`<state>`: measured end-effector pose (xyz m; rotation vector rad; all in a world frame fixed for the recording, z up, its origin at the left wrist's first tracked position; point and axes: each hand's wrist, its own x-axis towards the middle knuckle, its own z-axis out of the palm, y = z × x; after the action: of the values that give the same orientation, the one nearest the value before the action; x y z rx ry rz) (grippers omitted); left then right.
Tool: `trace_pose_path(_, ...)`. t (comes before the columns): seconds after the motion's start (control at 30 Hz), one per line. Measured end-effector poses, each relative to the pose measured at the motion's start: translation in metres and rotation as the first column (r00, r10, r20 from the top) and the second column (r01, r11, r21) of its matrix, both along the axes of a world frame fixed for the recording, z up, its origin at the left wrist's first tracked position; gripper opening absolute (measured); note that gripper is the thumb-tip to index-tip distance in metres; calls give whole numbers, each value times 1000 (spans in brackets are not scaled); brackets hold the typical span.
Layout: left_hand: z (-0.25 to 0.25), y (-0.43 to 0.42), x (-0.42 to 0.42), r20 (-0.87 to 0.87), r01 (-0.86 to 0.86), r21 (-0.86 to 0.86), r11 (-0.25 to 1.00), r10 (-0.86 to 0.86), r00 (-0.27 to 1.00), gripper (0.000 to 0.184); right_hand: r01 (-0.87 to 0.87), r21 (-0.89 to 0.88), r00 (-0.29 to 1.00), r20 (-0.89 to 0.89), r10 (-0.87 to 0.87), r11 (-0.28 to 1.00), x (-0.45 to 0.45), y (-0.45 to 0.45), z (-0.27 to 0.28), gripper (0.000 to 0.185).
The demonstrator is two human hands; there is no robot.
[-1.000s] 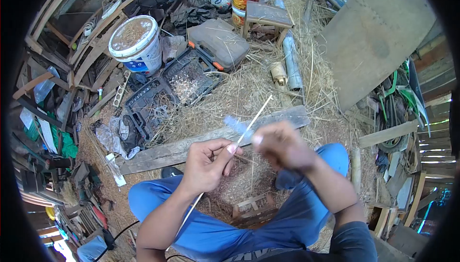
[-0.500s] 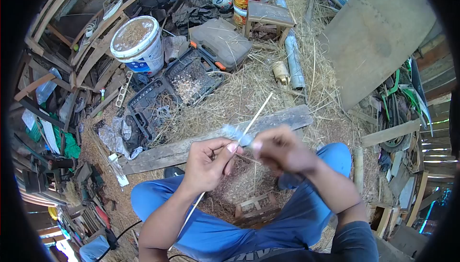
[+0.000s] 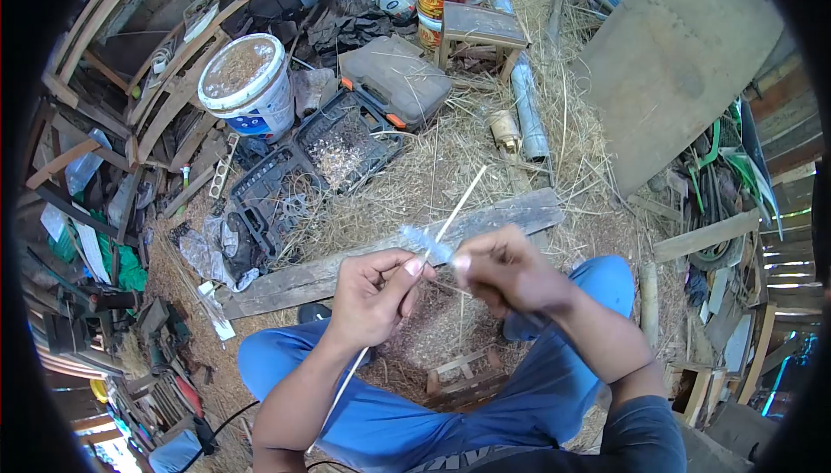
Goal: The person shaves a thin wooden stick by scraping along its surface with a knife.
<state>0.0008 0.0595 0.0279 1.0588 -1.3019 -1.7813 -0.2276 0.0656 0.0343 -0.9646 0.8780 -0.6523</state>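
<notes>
My left hand (image 3: pixel 378 295) is closed around a thin pale stick (image 3: pixel 460 205), pinching it between thumb and fingers. The stick slants from above the hand down past my left forearm. My right hand (image 3: pixel 512 273) is closed just to the right, its fingers slightly blurred. From its fingertips a bluish-white, fuzzy-looking strip (image 3: pixel 427 244) reaches left across the stick; blur hides its exact kind. A thin brown strand (image 3: pixel 451 288) runs between the two hands, below the strip.
Beyond my hands a grey plank (image 3: pixel 303 285) lies across the straw-covered floor. Farther out are an open tool case (image 3: pixel 251 186), a white bucket (image 3: pixel 275 101), a small wooden stool (image 3: pixel 485 25) and a pale pipe (image 3: pixel 529 109). A large board (image 3: pixel 684 66) leans at the right.
The bluish-white strip appears more spread out between the hands. My right hand has shifted only slightly, and the left keeps its grip on the stick.
</notes>
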Motion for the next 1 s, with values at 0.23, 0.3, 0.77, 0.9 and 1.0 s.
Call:
trace_pose_path(0.23,-4,2,2,5,-13,-19,1000,13,1000,27,8,-11,999,-50,-8,1000,2,0,5,32)
trace_pose_path(0.3,-5,3,0,31,-22,-19,1000,22,999,27,105,-45,994,1,-105,993,-14,-12,-2,31)
trace_pose_path(0.77,-3,2,-1,58,-18,-34,999,20,998,27,6,52,996,88,-11,999,-4,-3,-3,27)
trace_pose_path(0.9,-12,1,-1,3,-12,-12,1000,12,1000,26,375,-127,926,1,-378,918,-41,-31,-12,28)
trace_pose_path(1.0,-10,-5,1,-16,-25,-24,999,25,1000,28,516,-203,852,15,-524,832,-46,-31,-15,30)
